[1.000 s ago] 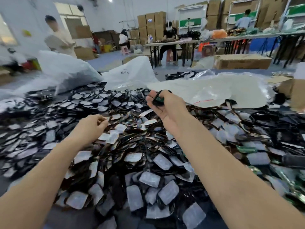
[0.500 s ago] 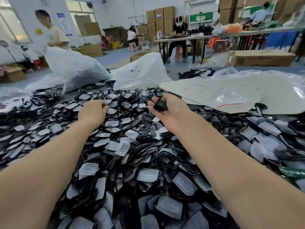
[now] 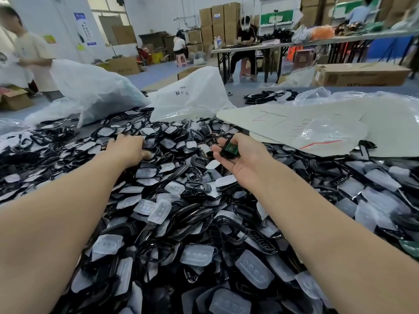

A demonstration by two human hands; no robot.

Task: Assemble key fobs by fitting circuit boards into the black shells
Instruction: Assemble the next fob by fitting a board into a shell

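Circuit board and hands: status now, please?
Right hand holds green circuit board in a black piece. Left hand down in the shell pile, grip hidden. No obstruction seen.

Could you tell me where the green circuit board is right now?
Head view, just right of centre: the right hand holds the circuit board over the shell pile.

The table (image 3: 238, 99) is almost buried under black shells (image 3: 199, 223) and translucent button pads (image 3: 197, 254), heaped from the near edge to the far side. 2 white plastic bags (image 3: 95, 87) lie far left and far middle. At far right, a pale sheet (image 3: 294, 118) lies under a clear bag (image 3: 326, 132).
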